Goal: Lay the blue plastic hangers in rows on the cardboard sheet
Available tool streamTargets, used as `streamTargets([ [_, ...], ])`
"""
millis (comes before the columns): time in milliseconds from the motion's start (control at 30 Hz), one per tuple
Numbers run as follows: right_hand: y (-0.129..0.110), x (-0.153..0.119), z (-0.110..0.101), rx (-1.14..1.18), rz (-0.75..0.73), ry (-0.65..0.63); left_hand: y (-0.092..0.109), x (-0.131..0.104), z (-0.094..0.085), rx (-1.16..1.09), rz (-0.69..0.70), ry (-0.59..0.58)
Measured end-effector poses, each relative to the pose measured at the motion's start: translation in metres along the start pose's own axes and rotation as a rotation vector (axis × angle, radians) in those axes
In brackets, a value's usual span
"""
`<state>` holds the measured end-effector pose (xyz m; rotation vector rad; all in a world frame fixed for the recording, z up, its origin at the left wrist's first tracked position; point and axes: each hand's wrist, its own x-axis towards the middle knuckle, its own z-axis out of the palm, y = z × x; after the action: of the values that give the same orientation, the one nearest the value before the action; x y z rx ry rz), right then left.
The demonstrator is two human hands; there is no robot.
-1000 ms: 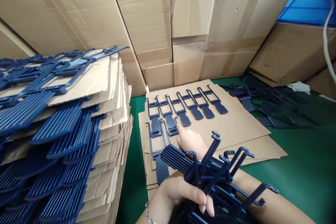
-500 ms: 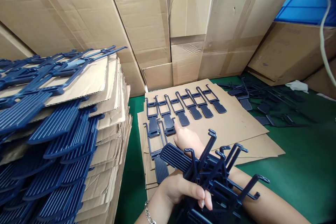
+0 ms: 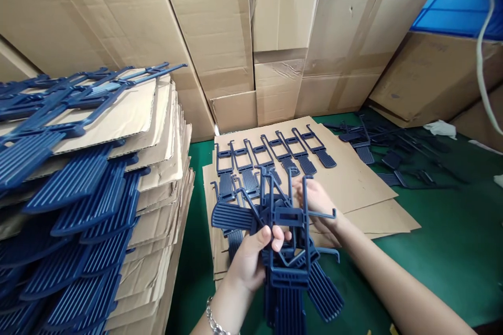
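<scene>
My left hand [image 3: 251,256] grips a tangled bunch of dark blue plastic parts [image 3: 285,251], each with a ribbed paddle and a thin open frame, held upright over the cardboard. My right hand [image 3: 316,201] is raised behind the bunch with its fingers on the top of one frame. Beyond them, a row of the same blue parts [image 3: 271,154] lies side by side on a brown cardboard sheet [image 3: 353,183], with two more below its left end.
A tall stack of cardboard sheets layered with blue parts [image 3: 82,193] rises at the left. Large cardboard boxes [image 3: 251,36] wall the back. Loose blue parts [image 3: 389,152] lie on the green surface [image 3: 451,230] at the right, near a white cord [image 3: 481,63].
My right hand left the parts lying on the sheet and came up to the bunch. My left hand lifted and turned the bunch upright, closer to the middle.
</scene>
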<state>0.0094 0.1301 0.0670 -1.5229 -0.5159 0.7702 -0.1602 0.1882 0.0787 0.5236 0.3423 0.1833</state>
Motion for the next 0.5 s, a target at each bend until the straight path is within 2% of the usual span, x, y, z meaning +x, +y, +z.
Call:
streamTargets([
  [67, -0.003, 0.002, -0.014, 0.132, -0.013, 0.110, 0.004, 0.001, 0.001, -0.050, 0.032, 0.074],
  [133, -0.009, -0.003, -0.022, 0.153, -0.174, 0.215, 0.008, 0.002, 0.003, -0.107, 0.067, 0.125],
  [200, -0.017, -0.016, -0.024, -0.038, -0.424, 0.213, 0.011, 0.003, 0.004, -0.149, 0.101, 0.164],
  [267, -0.024, -0.032, -0.020, -0.352, -0.644, 0.113, 0.012, 0.004, 0.005, -0.149, 0.134, 0.188],
  [333, -0.028, -0.046, -0.011, -0.648, -0.804, 0.028, 0.013, 0.005, 0.005, -0.114, 0.156, 0.172],
  [400, -0.030, -0.055, -0.002, -0.835, -0.852, 0.007, 0.012, 0.006, 0.005, -0.073, 0.156, 0.125],
  [500, -0.028, -0.058, 0.005, -0.939, -0.778, 0.035, 0.010, 0.006, 0.004, 0.008, 0.163, 0.101],
])
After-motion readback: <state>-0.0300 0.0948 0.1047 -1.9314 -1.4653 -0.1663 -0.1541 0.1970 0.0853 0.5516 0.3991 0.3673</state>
